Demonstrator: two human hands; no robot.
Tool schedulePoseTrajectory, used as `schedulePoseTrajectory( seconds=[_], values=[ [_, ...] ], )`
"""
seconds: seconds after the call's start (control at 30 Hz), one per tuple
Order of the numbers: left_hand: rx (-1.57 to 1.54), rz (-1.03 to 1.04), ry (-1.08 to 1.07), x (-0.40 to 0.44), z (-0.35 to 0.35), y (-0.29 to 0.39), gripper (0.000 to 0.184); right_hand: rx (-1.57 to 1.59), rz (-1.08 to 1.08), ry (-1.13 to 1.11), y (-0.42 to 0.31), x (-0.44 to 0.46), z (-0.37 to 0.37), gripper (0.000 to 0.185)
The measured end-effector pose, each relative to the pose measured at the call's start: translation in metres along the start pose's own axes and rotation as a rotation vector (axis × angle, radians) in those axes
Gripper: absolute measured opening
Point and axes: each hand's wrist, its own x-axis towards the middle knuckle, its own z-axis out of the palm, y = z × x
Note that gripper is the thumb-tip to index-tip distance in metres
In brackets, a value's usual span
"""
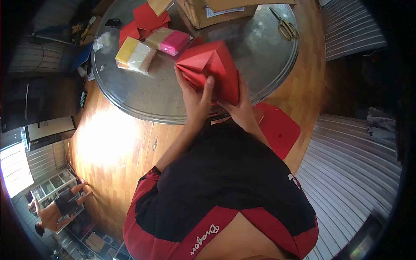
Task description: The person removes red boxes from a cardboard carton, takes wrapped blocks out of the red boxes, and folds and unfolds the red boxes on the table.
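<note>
- Red paper [227, 65], folded: sitting between both hands over the surface [149, 97], on the wearer's side of the carton [200, 18]. Underside hidden; cannot tell whether it is touching down.
- Risk, as judged: layered folds slipping or springing open, should either grip be loosening.
- Also possible: a thumb pressing too hard and creasing or denting the panels; uneven pulling from the two sides skewing the shape or tearing a fold.
- Left hand [195, 102]: partly closed, clamping the paper; thumb lying across the front by the folds, fingers wrapping the left edge.
- Right hand [243, 113]: partly closed, holding too; fingers running up the right side, thumb reaching in at the lower edge.
- Hands keeping close together at the bottom, spreading around the paper higher up.
- Pink pack [177, 42] and yellow pack [136, 54]: lying left of the carton and nearer the wearer.
- Red sheets [149, 18]: lying loosely overlapped, left of the carton.
- Scissors [287, 30]: resting right of the carton, well apart from both hands.
</note>
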Motion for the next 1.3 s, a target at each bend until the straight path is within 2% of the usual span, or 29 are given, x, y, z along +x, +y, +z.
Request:
schedulePoseTrajectory(
  seconds=[0.03,0.07,0.1,0.2,0.27,0.3,0.4,0.47,0.5,0.57,0.63,0.67,0.73,0.77,0.8,0.83,0.87,0.93,0.97,1.0,1.03,1.13,1.2,1.23,1.3],
  values=[
    [-0.051,0.011,-0.032,-0.004,0.004,-0.001,0.09,-0.177,-0.057,0.047,0.003,-0.002,-0.005,0.094],
    [0.005,0.041,-0.04,-0.006,0.009,0.002,0.102,-0.176,-0.057,0.058,0.005,-0.004,-0.009,0.094],
    [0.003,0.044,-0.052,-0.008,0.012,0.0,0.102,-0.187,-0.074,0.072,0.006,-0.006,-0.012,0.094],
    [0.042,0.003,-0.11,-0.008,0.022,-0.001,0.094,-0.177,-0.074,0.143,0.01,-0.013,-0.022,0.093],
    [-0.108,-0.001,-0.253,-0.01,0.026,0.013,0.082,-0.157,-0.059,0.197,0.015,-0.015,-0.032,0.094],
    [-0.111,0.003,-0.264,-0.009,0.028,0.012,0.082,-0.108,-0.03,0.193,0.018,-0.017,-0.037,0.094],
    [-0.062,0.104,-0.373,-0.011,0.03,0.012,0.072,0.025,0.044,0.204,0.024,-0.02,-0.042,0.093],
    [-0.284,-0.059,-0.511,-0.018,0.031,0.025,0.067,0.107,0.088,0.211,0.026,-0.019,-0.043,0.091],
    [-0.283,-0.059,-0.508,-0.019,0.03,0.021,0.067,0.144,0.159,0.252,0.024,-0.016,-0.045,0.09],
    [-0.023,0.36,-0.539,-0.02,0.027,0.007,0.065,0.179,0.225,0.276,0.011,-0.012,-0.045,0.089],
    [0.007,0.446,-0.531,-0.022,0.024,0.004,0.064,0.522,0.42,0.177,-0.015,-0.013,-0.042,0.087],
    [0.034,0.53,-0.535,-0.022,0.023,0.003,0.063,0.522,0.417,0.158,-0.009,-0.011,-0.04,0.087],
    [0.059,0.527,-0.521,-0.018,0.016,-0.001,0.061,0.691,0.415,-0.035,0.004,-0.006,-0.036,0.089],
    [0.074,0.52,-0.525,-0.016,0.012,-0.004,0.059,0.688,0.416,-0.054,0.004,-0.006,-0.03,0.089],
    [0.081,0.519,-0.508,-0.015,0.008,-0.009,0.059,0.635,0.297,0.025,0.002,-0.007,-0.022,0.091],
    [-0.051,0.33,-0.425,-0.012,0.004,-0.018,0.057,0.582,0.178,0.104,0.0,-0.007,-0.016,0.093],
    [-0.183,0.143,-0.341,-0.009,-0.001,-0.028,0.055,0.581,0.179,0.089,-0.003,-0.005,-0.013,0.093],
    [-0.45,-0.229,-0.167,-0.003,-0.011,-0.044,0.053,0.443,0.02,-0.036,-0.012,-0.001,-0.008,0.098],
    [-0.583,-0.415,-0.08,0.003,-0.014,-0.03,0.052,0.442,0.021,-0.044,-0.015,0.0,-0.007,0.098],
    [-0.759,-0.495,-0.007,0.004,-0.018,-0.012,0.053,0.142,-0.042,-0.105,-0.019,0.001,-0.005,0.099],
    [-0.762,-0.492,0.0,0.007,-0.024,-0.01,0.053,-0.159,-0.107,-0.164,-0.022,0.003,-0.002,0.099],
    [-0.936,-0.566,0.074,0.015,-0.046,-0.015,0.054,-0.155,-0.102,-0.182,-0.028,0.009,0.011,0.096],
    [-0.613,-0.365,-0.092,0.016,-0.063,-0.03,0.056,-0.259,-0.086,-0.18,-0.032,0.014,0.017,0.093],
    [-0.617,-0.36,-0.081,0.019,-0.069,-0.025,0.056,-0.36,-0.069,-0.167,-0.034,0.018,0.022,0.091],
    [-0.307,-0.121,-0.106,0.024,-0.08,-0.012,0.057,-0.388,-0.051,-0.168,-0.039,0.023,0.033,0.087]
  ],
)
